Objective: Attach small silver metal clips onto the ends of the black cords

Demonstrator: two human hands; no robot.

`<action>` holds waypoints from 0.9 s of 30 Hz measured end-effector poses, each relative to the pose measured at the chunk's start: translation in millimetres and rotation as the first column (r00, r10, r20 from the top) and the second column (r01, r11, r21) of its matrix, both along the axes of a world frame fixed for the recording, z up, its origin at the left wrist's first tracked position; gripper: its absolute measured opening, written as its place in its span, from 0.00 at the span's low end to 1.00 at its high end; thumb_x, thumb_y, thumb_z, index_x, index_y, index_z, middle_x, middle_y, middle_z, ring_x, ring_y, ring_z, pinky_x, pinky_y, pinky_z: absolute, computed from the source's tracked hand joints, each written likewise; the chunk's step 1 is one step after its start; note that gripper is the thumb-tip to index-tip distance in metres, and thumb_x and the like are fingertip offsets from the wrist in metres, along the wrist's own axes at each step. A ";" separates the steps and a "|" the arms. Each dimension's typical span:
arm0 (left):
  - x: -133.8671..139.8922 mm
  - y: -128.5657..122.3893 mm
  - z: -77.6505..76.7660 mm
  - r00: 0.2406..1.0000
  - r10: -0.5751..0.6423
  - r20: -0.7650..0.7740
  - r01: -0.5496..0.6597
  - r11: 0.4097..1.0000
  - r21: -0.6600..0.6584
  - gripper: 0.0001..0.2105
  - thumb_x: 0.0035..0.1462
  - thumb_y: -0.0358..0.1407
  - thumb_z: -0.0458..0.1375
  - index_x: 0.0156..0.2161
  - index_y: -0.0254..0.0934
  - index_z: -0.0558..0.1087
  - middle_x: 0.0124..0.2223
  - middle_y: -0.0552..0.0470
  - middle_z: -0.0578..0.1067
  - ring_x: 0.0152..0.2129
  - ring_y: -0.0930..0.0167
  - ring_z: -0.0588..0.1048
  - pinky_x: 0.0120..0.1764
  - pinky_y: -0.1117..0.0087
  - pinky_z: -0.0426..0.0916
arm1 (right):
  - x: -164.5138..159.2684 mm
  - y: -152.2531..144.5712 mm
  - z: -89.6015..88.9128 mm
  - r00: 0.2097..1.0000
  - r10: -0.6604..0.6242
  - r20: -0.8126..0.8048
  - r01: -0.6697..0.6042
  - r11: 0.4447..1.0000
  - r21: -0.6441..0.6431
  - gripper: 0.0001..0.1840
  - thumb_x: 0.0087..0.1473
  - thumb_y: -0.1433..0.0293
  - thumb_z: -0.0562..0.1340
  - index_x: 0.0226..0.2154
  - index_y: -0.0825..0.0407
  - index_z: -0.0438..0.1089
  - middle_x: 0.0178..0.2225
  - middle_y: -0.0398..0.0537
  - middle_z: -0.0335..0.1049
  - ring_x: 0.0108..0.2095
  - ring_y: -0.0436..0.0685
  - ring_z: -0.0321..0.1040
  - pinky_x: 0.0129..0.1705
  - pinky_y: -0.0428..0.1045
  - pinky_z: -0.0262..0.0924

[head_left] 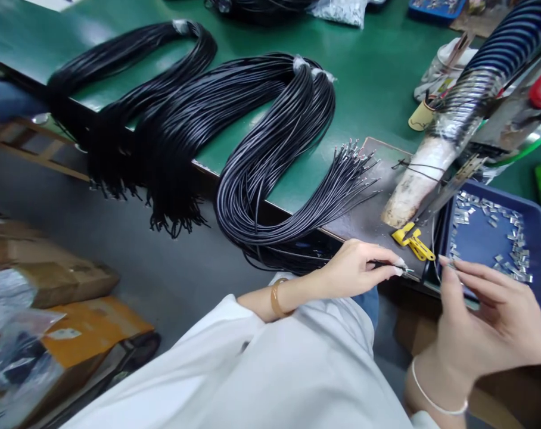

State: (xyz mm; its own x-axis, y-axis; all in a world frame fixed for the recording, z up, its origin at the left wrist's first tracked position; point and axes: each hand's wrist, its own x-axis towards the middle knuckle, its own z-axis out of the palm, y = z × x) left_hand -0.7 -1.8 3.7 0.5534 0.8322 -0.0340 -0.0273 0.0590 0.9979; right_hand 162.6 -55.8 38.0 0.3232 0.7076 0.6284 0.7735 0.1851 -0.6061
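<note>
My left hand (pixel 364 268) pinches a thin black cable (pixel 380 264) close to its stripped end, where a pale wire tip sticks out past the white-covered fingertips. To the right, my right hand (pixel 485 304) is closed in a pinch on a small greyish piece whose kind is too small to tell. A gap separates the two hands. Beyond them lies a yellow clip-like tool (pixel 413 241) on the dark board (pixel 355 223). A blue tray (pixel 480 238) with many small metal connectors stands just past my right hand. The large bundle of black cables (pixel 274 196) fans its stripped ends towards the board.
More black cable bundles (pixel 185 113) droop over the edge of the green table (pixel 369 101). A ducted hose (pixel 431 155) hangs low over the board. Behind it are a small yellow cup (pixel 420 117) and a tool holder (pixel 449 59). Cardboard boxes (pixel 87 322) stand on the floor at left.
</note>
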 end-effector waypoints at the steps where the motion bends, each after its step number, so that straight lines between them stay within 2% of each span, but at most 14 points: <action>1: -0.4 0.8 0.3 0.998 -0.050 0.033 0.051 0.998 -0.028 0.12 0.60 0.40 0.59 0.37 0.32 0.78 0.33 0.46 0.80 0.30 0.71 0.75 0.35 0.72 0.67 | -3.5 0.5 -2.2 1.000 0.003 0.031 -0.005 0.999 0.044 0.14 0.43 0.77 0.72 0.33 0.43 0.76 0.35 0.47 0.79 0.34 0.66 0.77 0.38 0.65 0.71; 3: -2.4 3.8 -0.4 0.976 -0.165 0.144 0.185 0.972 -0.143 0.13 0.62 0.42 0.57 0.36 0.31 0.75 0.27 0.48 0.76 0.23 0.76 0.70 0.29 0.75 0.65 | -8.1 0.5 -6.8 1.000 0.024 0.008 -0.025 0.994 0.103 0.15 0.43 0.79 0.71 0.33 0.45 0.77 0.34 0.47 0.79 0.34 0.64 0.78 0.39 0.62 0.72; 5: -5.7 7.7 -2.4 0.948 -0.202 0.247 0.268 0.924 -0.272 0.14 0.61 0.43 0.58 0.36 0.31 0.73 0.24 0.51 0.74 0.16 0.80 0.62 0.21 0.77 0.55 | -11.8 -0.8 -10.8 0.992 0.099 -0.084 -0.094 0.993 0.065 0.14 0.46 0.79 0.70 0.35 0.47 0.76 0.35 0.47 0.79 0.36 0.63 0.78 0.39 0.60 0.73; 8: -10.4 10.8 -5.4 0.952 -0.110 0.286 0.222 0.891 -0.396 0.14 0.59 0.43 0.61 0.37 0.32 0.70 0.21 0.55 0.73 0.11 0.83 0.54 0.17 0.77 0.45 | -16.5 -3.4 -15.1 0.967 0.154 -0.202 -0.162 0.986 -0.026 0.09 0.50 0.76 0.68 0.35 0.48 0.74 0.37 0.47 0.78 0.37 0.61 0.77 0.39 0.59 0.74; 12: -11.4 8.0 -6.4 0.966 -0.022 0.257 0.132 0.898 -0.420 0.12 0.58 0.41 0.61 0.38 0.33 0.68 0.21 0.56 0.73 0.11 0.84 0.54 0.16 0.78 0.43 | -17.0 -4.2 -19.9 0.964 0.168 -0.206 -0.192 0.976 -0.105 0.04 0.54 0.73 0.66 0.34 0.48 0.76 0.37 0.47 0.77 0.39 0.58 0.76 0.42 0.57 0.75; 15: -9.4 5.5 -5.9 0.971 -0.014 0.238 0.109 0.914 -0.390 0.11 0.59 0.40 0.61 0.36 0.34 0.68 0.22 0.56 0.75 0.11 0.84 0.56 0.17 0.79 0.47 | -13.8 -2.3 -23.6 0.942 0.195 -0.272 -0.246 0.955 -0.166 0.03 0.56 0.70 0.65 0.35 0.48 0.76 0.39 0.48 0.76 0.39 0.57 0.76 0.41 0.55 0.75; 22: -7.1 5.3 -6.0 0.970 0.011 0.241 0.067 0.948 -0.311 0.08 0.56 0.36 0.64 0.33 0.32 0.72 0.23 0.55 0.74 0.20 0.80 0.70 0.28 0.78 0.64 | -12.2 3.1 -27.8 0.875 0.241 -0.420 -0.354 0.910 -0.215 0.02 0.56 0.69 0.66 0.34 0.48 0.76 0.39 0.48 0.75 0.40 0.54 0.75 0.37 0.49 0.74; 27: -7.8 4.4 -6.4 0.982 -0.001 0.188 0.053 0.962 -0.269 0.10 0.56 0.38 0.64 0.35 0.31 0.75 0.26 0.53 0.74 0.23 0.77 0.72 0.31 0.76 0.67 | -10.8 3.8 -30.3 0.842 0.258 -0.474 -0.388 0.900 -0.198 0.02 0.55 0.70 0.66 0.33 0.48 0.76 0.39 0.47 0.75 0.40 0.54 0.75 0.37 0.48 0.74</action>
State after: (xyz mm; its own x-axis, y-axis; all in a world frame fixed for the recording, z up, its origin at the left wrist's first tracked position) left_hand -8.5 2.7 -2.7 0.5936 0.7903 -0.1519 -0.2036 0.3300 0.9217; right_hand 151.8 -52.0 7.8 0.2334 0.9408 0.2457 0.3519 0.1539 -0.9233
